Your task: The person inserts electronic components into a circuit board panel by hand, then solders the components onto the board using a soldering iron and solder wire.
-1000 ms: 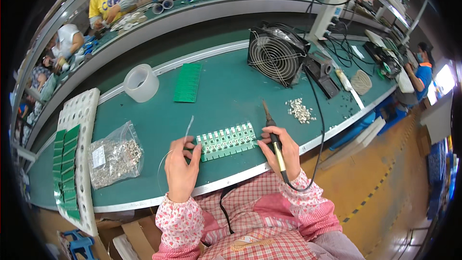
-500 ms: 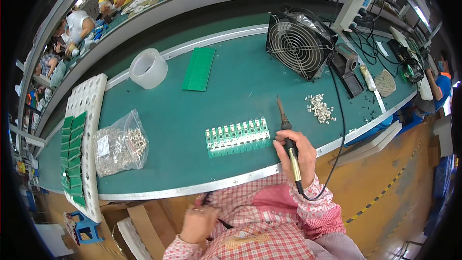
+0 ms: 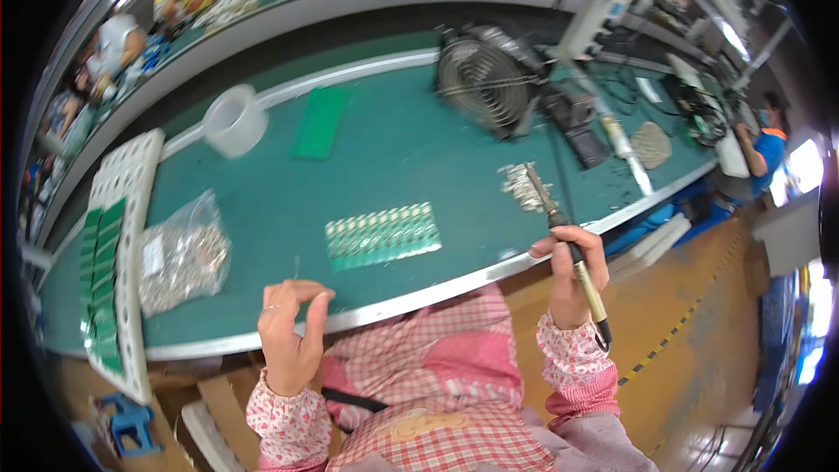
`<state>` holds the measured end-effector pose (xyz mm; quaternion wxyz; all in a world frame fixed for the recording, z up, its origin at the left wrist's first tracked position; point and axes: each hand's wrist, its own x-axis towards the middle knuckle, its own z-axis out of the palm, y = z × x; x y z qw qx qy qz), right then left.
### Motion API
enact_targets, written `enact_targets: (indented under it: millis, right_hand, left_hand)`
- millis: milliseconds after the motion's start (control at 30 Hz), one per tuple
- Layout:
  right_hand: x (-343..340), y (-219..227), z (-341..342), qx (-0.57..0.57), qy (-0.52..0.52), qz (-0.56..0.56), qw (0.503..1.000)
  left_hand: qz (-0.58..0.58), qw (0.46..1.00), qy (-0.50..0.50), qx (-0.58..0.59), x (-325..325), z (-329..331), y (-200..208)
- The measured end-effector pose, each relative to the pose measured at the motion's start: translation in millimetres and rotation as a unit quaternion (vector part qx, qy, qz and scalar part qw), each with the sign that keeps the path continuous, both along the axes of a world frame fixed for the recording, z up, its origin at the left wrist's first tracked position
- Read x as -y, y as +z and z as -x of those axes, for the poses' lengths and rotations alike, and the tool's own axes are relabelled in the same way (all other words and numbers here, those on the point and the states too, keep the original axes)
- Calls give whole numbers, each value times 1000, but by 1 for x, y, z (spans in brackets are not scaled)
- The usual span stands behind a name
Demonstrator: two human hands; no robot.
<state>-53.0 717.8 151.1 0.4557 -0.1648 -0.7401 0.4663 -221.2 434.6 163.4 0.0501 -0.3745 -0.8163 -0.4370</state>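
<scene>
My right hand (image 3: 568, 297) is gripping the iron (image 3: 587, 290). The board (image 3: 384, 236) is lying leftward, beyond my left hand (image 3: 293, 332), whose hold I cannot tell.

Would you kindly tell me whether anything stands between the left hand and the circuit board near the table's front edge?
Nothing visible does: the left hand is nearer the person and left of the circuit board, with green tabletop between them, though the picture is blurred.
</scene>
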Motion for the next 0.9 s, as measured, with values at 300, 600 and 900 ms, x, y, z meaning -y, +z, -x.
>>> enact_targets:
  millis: [300, 600, 900]
  right_hand:
    - [-145, 8, 3, -33, -187, 133, 973]
    - [-215, -17, 49, 9, -86, 243, 966]
    - [-134, -3, 41, 44, 22, 330, 943]
  left_hand:
    - [156, 969, -120, -148, -71, 39, -3]
    - [183, 962, -116, -167, -70, 47, -14]
    - [156, 971, -110, -142, -72, 46, -19]
